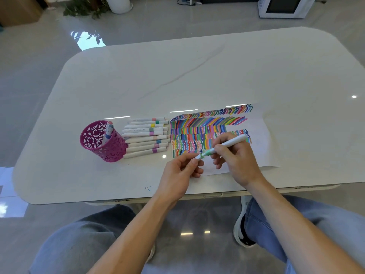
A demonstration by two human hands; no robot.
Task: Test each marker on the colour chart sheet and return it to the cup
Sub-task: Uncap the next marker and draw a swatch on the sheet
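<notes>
My right hand grips a white marker with a green band, held slanted above the near part of the colour chart sheet. My left hand pinches the marker's white cap at its lower left end, right at the green tip. The sheet is covered with rows of coloured strokes. A row of several white markers lies on the table left of the sheet. The magenta cut-out cup stands left of that row with two markers inside.
The white table has rounded corners and its near edge runs just under my wrists. A few small blue ink spots mark the table near the front. My knees and a shoe show below the table. A plant pot and a white appliance stand on the floor beyond.
</notes>
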